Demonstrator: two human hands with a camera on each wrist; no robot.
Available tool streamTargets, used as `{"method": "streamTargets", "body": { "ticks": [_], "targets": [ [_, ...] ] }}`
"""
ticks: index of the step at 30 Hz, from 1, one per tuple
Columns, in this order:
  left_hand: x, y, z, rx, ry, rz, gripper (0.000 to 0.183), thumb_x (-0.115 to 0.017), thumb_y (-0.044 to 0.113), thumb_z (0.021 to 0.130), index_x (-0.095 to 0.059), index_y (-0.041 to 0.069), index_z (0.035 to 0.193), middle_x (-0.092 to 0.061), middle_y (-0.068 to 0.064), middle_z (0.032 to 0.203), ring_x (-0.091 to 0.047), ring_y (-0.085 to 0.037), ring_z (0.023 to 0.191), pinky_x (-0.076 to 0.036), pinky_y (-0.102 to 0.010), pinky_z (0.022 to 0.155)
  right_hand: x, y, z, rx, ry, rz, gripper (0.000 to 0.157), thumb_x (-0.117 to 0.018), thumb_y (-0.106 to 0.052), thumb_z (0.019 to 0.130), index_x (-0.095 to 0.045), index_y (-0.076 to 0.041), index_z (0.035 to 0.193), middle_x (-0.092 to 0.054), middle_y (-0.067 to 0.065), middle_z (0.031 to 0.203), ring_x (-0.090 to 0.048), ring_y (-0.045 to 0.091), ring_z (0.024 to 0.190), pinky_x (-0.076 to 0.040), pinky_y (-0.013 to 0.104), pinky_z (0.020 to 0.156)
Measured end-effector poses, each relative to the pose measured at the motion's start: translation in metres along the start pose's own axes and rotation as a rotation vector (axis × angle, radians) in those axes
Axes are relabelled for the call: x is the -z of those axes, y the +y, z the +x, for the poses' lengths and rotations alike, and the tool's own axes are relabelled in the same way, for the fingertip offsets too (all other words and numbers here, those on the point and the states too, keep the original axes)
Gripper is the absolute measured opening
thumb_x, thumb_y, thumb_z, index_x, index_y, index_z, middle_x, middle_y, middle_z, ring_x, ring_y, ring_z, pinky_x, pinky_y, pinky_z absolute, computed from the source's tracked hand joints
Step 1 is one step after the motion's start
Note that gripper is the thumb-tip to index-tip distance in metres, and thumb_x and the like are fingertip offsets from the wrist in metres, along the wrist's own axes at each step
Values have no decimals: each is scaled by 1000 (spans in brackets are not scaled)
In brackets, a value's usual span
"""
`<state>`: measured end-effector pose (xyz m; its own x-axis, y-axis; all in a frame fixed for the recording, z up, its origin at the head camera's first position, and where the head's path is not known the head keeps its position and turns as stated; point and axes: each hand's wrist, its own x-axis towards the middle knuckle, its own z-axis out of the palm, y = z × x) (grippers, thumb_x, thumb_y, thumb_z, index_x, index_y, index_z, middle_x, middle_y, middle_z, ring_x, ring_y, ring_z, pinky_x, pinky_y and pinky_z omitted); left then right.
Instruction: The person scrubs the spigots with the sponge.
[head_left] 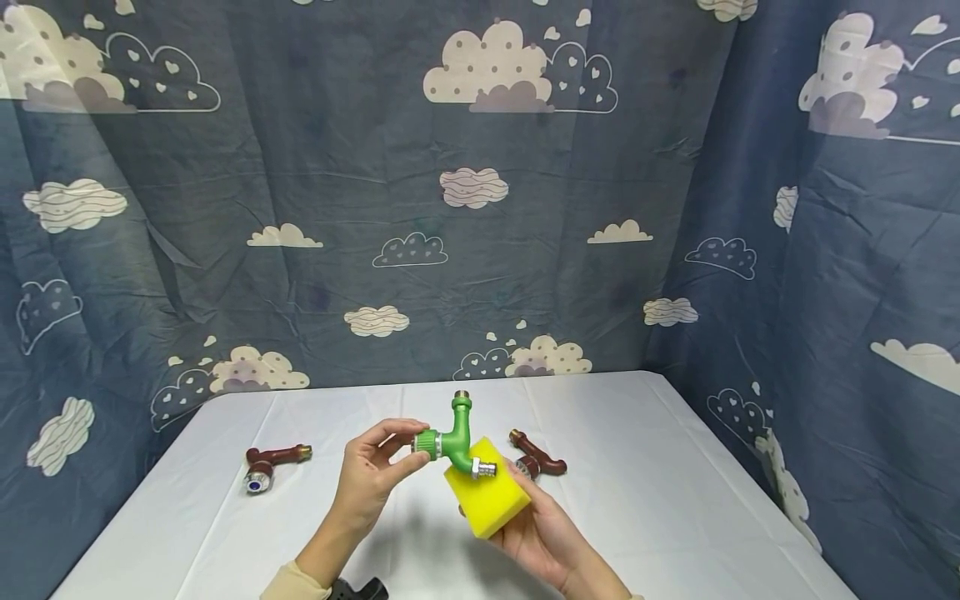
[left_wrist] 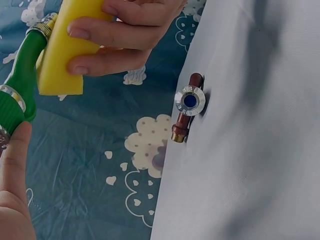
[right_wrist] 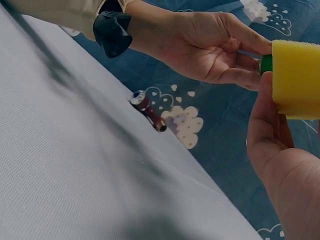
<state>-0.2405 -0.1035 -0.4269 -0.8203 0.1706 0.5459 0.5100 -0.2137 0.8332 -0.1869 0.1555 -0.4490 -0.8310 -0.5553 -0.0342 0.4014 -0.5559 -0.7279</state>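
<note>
A green tap (head_left: 457,440) with a metal nozzle is held up above the table by my left hand (head_left: 369,471), which pinches its ridged knob end between thumb and fingers. My right hand (head_left: 543,533) grips a yellow sponge (head_left: 491,496) right by the tap's nozzle. In the left wrist view the sponge (left_wrist: 67,55) is against the metal end of the green tap (left_wrist: 22,70), with the right-hand fingers (left_wrist: 120,37) curled round it. The right wrist view shows the sponge (right_wrist: 297,80) hiding most of the tap; only a bit of green knob (right_wrist: 266,64) shows.
One brown tap (head_left: 273,462) lies on the white table (head_left: 652,500) at the left. Another brown tap (head_left: 542,460) lies behind the right hand, partly covered by it. A dark blue cloud-print curtain (head_left: 337,192) hangs behind and beside the table.
</note>
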Motion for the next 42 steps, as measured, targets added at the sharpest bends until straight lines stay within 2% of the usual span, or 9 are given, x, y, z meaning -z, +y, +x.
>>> {"method": "streamTargets", "body": {
  "ticks": [12,16,19,23,28,32,35,38,42],
  "targets": [
    [2,3,2,18,87,59,39,-84,-15,79,-70,-13,116,-76,7,114,-74,-9,108,-67,-26,83,0,-2,1,54,91,39,57,-45,-42,116,-18,-27,163,-59,3,139,-62,17,124,-56,31,110],
    [2,4,4,-3,106,89,38,-85,-15,79,-73,-10,114,-77,3,114,-73,-7,104,-67,-27,82,0,-2,4,104,131,-8,45,-47,-37,115,-27,-31,155,-59,0,138,-62,15,123,-56,30,108],
    [1,4,4,-28,112,117,37,-86,-14,78,-75,-9,112,-76,-4,115,-74,-6,100,-68,-30,82,-1,0,8,177,208,-89,37,-51,-30,114,-38,-31,148,-59,-2,138,-63,15,121,-58,30,105],
    [-1,6,4,-57,118,169,36,-87,-13,78,-76,-9,112,-76,-12,115,-75,-5,97,-67,-31,82,-4,5,12,285,350,-280,34,-62,-18,109,-52,-22,141,-60,4,134,-65,18,116,-61,31,100],
    [-4,9,2,-57,120,230,36,-89,-10,79,-79,-3,112,-75,-21,115,-75,-4,97,-67,-28,84,-6,9,14,396,482,-627,44,-76,-13,99,-59,-10,139,-63,13,129,-68,19,108,-63,26,87],
    [-6,11,2,-46,122,248,38,-90,-8,79,-77,-1,114,-76,-22,116,-75,-5,97,-66,-24,86,-7,13,12,530,525,-904,39,-84,-11,91,-69,-16,127,-67,9,129,-69,14,105,-60,25,88],
    [-7,12,3,-40,140,239,40,-90,-8,79,-72,-1,114,-77,-22,115,-74,-7,95,-65,-22,86,-7,17,10,683,525,-1165,40,-89,-12,86,-73,-27,120,-67,0,132,-64,11,116,-58,27,96],
    [-8,12,3,-14,150,200,38,-89,-9,79,-68,-2,110,-78,-21,115,-75,-9,97,-64,-21,85,-8,21,9,868,452,-1386,45,-91,-11,83,-74,-32,119,-64,-2,134,-60,16,123,-58,31,102],
    [-11,9,1,56,141,133,32,-88,-7,82,-63,-4,102,-80,-14,116,-77,-11,100,-65,-23,85,-11,26,10,1031,269,-1495,50,-91,-5,82,-73,-27,123,-62,4,137,-62,22,121,-59,32,102]
  ]
}}
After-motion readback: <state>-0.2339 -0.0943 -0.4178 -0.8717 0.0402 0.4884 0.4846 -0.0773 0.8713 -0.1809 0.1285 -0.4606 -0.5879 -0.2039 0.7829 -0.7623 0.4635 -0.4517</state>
